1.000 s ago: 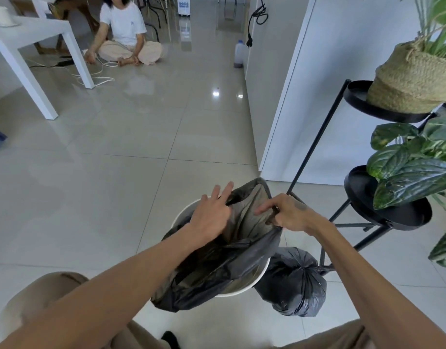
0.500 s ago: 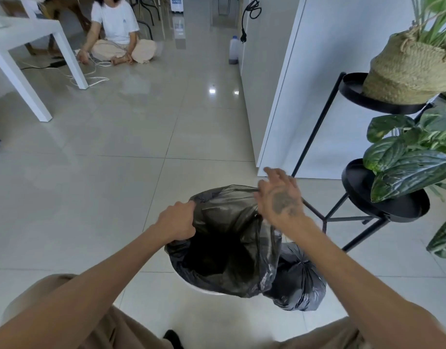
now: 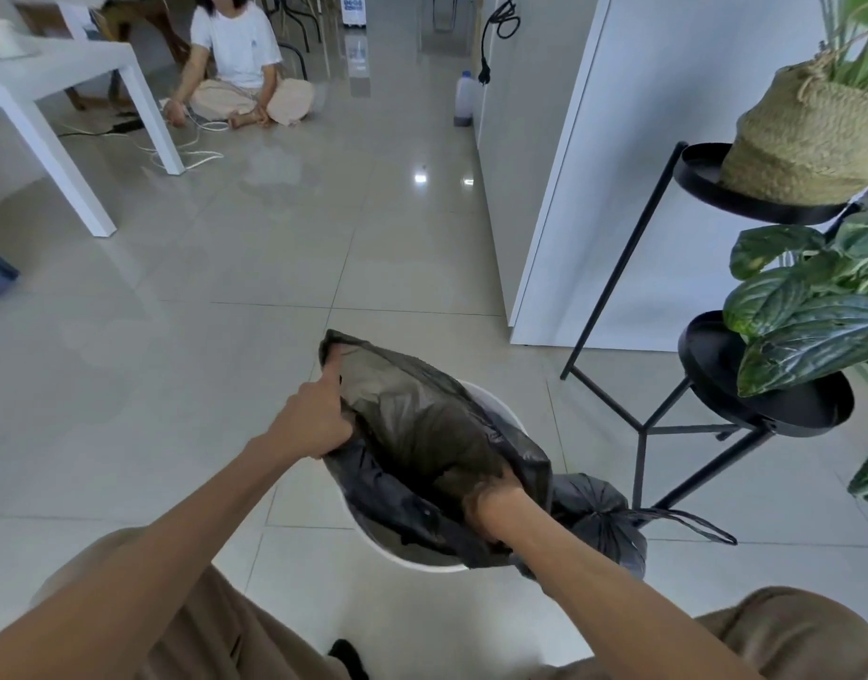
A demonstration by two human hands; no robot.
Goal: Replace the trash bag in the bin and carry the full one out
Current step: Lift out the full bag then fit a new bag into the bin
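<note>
A round white bin stands on the floor in front of my knees. A fresh black trash bag lies open in and over it. My left hand grips the bag's left rim and holds it up above the bin. My right hand reaches down inside the bag, its fingers hidden behind the thin plastic. The full, tied black bag sits on the floor against the bin's right side, its handle loops trailing to the right.
A black metal plant stand with leafy plants and a woven basket is close on the right. A white cabinet stands behind. A white table and a seated person with cables are at the far left.
My right hand has gone from the bag's top edge down into the bag. My left hand has shifted along the left rim and pulled it upward, opening the bag wider.
</note>
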